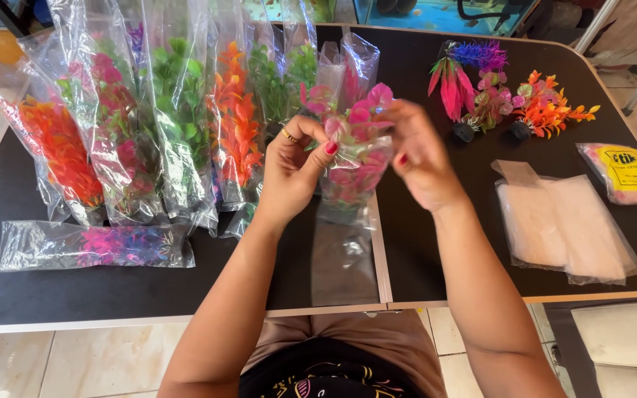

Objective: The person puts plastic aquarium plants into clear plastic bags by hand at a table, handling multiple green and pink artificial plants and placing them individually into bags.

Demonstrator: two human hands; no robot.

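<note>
1. Left hand [293,166] pinches the clear bag [352,184] holding a pink plastic plant [355,121].
2. Right hand [418,151] fingers grip the plant top.
3. Both held above the table [444,243] centre, near its front edge.

Left hand [293,168]: pinches the top of a clear bag [348,221].
Right hand [418,151]: holds a pink plastic plant [359,140] that sits partway in the bag.
Left side: a row of bagged plants [178,118], orange, green and pink.
Right side: loose plants [510,96] and a pile of empty bags [565,228].
Counter [112,295]: black.
</note>
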